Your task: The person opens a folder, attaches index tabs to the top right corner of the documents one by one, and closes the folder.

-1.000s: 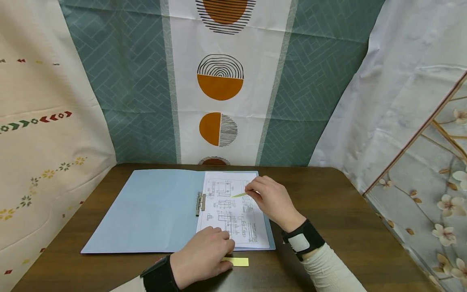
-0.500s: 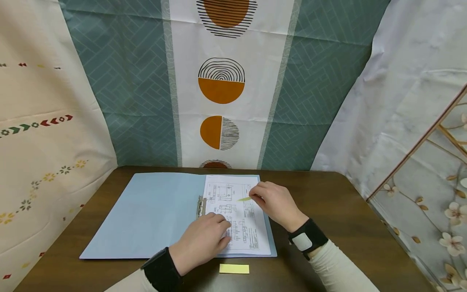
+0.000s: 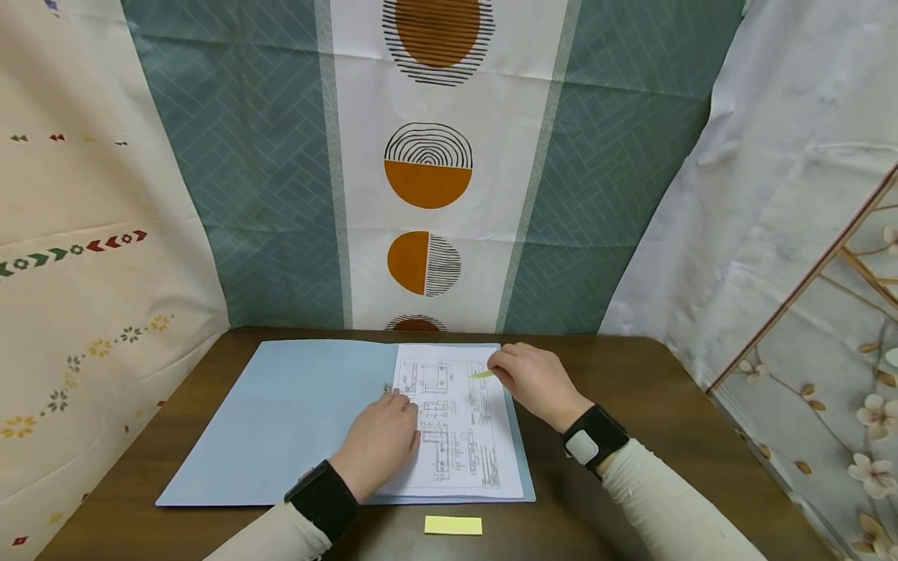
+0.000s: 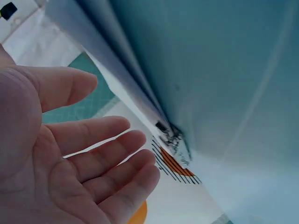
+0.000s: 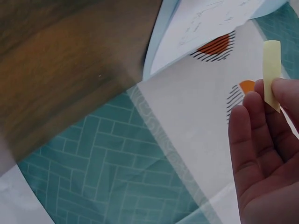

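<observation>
A light blue folder lies spread on the table, and white sheets with technical drawings fill its right side. My left hand reaches over the sheets' left edge, its fingertips near the metal clip, which it mostly hides in the head view. In the left wrist view its fingers are extended with nothing between them. My right hand pinches a small yellow sticky note between thumb and fingers. That note hovers over the upper right part of the top sheet.
A second yellow sticky strip lies on the brown wooden table just in front of the folder. Patterned cloths hang behind the table and at both sides.
My left hand has left the yellow strip on the table and moved up the sheets to the clip. The right hand has shifted slightly right with its note.
</observation>
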{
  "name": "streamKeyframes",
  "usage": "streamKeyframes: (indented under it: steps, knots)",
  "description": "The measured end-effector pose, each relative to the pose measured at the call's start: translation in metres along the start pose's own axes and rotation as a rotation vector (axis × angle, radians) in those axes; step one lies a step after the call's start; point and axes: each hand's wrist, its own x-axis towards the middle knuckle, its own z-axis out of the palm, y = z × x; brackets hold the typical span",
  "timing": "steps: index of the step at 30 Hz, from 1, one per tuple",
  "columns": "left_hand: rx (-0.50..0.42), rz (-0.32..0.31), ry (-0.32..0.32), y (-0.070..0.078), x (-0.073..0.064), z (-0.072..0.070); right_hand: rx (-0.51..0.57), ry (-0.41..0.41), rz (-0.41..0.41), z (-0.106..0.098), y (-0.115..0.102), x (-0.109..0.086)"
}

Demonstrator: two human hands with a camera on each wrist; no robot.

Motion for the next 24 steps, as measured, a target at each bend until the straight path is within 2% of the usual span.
streamKeyframes:
  steps: [6,12,24]
  knots:
    - [-0.02,-0.035,-0.062,-0.003,-0.004,0.008,-0.002,0.019,0.011,0.01,0.01,0.007]
    - [-0.052,-0.041,-0.125,-0.002,-0.004,0.006,-0.003,0.045,0.031,0.02,0.025,0.013]
    - [-0.058,-0.053,-0.152,-0.005,0.001,0.005,-0.025,0.032,0.041,0.042,0.051,0.027]
